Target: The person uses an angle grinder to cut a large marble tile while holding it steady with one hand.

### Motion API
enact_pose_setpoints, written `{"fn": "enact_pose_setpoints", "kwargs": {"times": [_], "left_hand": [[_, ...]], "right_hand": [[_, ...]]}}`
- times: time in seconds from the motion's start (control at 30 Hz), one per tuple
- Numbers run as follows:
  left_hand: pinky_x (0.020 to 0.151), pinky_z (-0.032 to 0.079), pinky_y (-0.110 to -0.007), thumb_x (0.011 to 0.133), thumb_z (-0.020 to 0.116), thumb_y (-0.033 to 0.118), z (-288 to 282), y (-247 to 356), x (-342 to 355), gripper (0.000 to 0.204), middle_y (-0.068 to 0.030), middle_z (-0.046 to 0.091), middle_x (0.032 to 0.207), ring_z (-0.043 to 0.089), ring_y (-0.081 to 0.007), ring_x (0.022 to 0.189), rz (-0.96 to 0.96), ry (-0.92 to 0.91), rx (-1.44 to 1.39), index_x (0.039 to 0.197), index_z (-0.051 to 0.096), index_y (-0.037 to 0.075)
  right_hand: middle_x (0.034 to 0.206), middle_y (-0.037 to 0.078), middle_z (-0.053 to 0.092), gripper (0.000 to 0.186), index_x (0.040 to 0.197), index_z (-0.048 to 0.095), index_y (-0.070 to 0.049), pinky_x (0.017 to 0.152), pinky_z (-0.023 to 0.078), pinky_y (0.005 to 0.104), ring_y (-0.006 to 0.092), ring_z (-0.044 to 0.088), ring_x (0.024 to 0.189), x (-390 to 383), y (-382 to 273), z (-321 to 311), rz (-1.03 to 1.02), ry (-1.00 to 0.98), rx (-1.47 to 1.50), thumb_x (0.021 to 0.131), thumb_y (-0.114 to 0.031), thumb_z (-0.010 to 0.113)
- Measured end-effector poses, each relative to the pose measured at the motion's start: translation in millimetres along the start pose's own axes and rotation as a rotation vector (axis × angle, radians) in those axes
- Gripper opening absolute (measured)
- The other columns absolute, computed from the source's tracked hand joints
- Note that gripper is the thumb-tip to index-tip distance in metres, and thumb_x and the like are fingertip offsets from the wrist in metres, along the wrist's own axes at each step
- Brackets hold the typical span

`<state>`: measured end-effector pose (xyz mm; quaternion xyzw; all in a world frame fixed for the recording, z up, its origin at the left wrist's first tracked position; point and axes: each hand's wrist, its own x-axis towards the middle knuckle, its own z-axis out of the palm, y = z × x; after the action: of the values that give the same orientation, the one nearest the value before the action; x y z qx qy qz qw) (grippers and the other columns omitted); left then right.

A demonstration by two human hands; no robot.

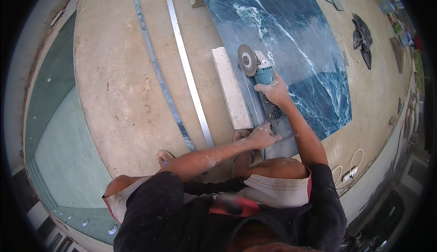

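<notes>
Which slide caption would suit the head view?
Right hand grips an angle grinder over a blue veined slab, left hand near its rear end.

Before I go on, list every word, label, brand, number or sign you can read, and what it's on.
None can be read.
Metal straightedge: small marks, too fine to make out.
Angle grinder: no legible lettering.
Red patch on the dark shirt: blurred.
Coloured clutter at the right edge: too small.
</notes>
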<state>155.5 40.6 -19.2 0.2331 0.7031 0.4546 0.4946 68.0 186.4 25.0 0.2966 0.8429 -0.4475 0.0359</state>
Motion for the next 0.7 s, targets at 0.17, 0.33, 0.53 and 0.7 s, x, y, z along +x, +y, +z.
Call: {"fn": "enact_pose_setpoints", "kwargs": {"times": [0.17,0.33,0.53,0.7], "left_hand": [[0.083,0.055,-0.044,0.092,0.071,0.045,2.7,-4.9,6.5,0.063,-0.0230,0.070,0.087,0.072,-0.0345,0.090,0.002,0.035,0.001,0.106,0.055,-0.014],[0.085,0.054,-0.047,0.095,0.065,0.050,6.1,-9.4,6.9,0.066,-0.0263,0.070,0.088,0.073,-0.0372,0.086,0.089,0.121,0.096,0.108,0.055,-0.014],[0.088,0.053,-0.050,0.095,0.064,0.051,0.6,-7.1,5.5,0.065,-0.0316,0.068,0.096,0.072,-0.0406,0.087,0.101,0.050,0.047,0.104,0.057,-0.013],[0.088,0.052,-0.050,0.096,0.064,0.049,3.1,-9.3,5.7,0.062,-0.0310,0.068,0.092,0.072,-0.0412,0.089,0.100,0.081,0.031,0.103,0.057,-0.013]], "right_hand": [[0.122,0.025,0.069,0.088,0.139,0.054,0.008,0.099,0.051,0.0398,0.0334,0.068,0.112,-3.1,-12.4,-3.9,0.022,-0.039,-0.054,0.066,-0.030,0.086],[0.126,0.027,0.067,0.090,0.140,0.052,0.009,0.100,0.050,0.0399,0.0350,0.067,0.115,-4.8,-13.8,-3.3,0.030,-0.031,-0.057,0.066,-0.030,0.085],[0.128,0.030,0.065,0.095,0.142,0.048,0.013,0.104,0.048,0.0400,0.0363,0.065,0.119,-4.4,-10.8,-2.0,0.038,-0.014,-0.117,0.066,-0.031,0.085],[0.129,0.030,0.065,0.096,0.142,0.047,0.013,0.104,0.048,0.0404,0.0374,0.064,0.120,-5.9,-9.3,-0.4,0.033,0.007,-0.124,0.067,-0.033,0.085]]}}
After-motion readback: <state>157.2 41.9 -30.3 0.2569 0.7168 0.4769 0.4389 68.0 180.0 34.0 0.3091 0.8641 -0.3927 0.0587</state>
